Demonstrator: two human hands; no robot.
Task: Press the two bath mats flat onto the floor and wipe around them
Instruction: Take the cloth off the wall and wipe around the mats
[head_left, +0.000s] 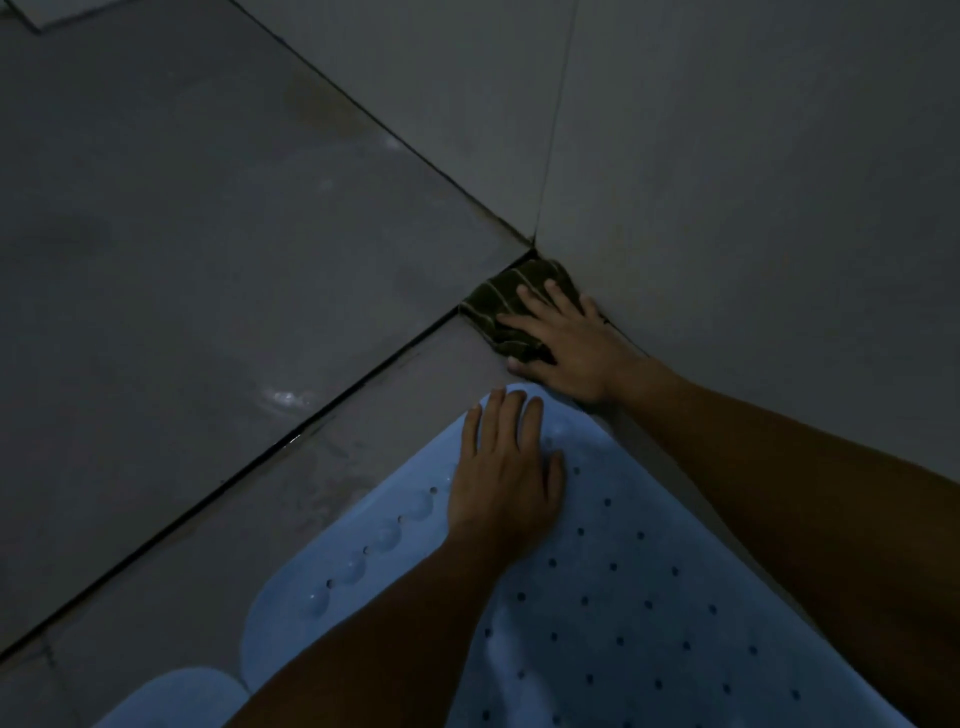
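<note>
My left hand (506, 480) flat, fingers straight, pressing far corner of blue bath mat (613, 587) onto floor (218, 291). My right hand (563, 345) just beyond mat corner, fingers spread flat on dark striped cloth (511, 301) (bunched into wall corner), thumb touching floor. Second blue mat (176, 699) near my left forearm, only its edge showing. Wet sheen on floor tiles left of both hands.

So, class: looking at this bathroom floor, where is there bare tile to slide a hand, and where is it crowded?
Bare: the floor strip between the dark groove and the blue mat. Crowded: the corner, where the right hand presses the striped cloth; the left hand lies flat on the mat's end.
</note>
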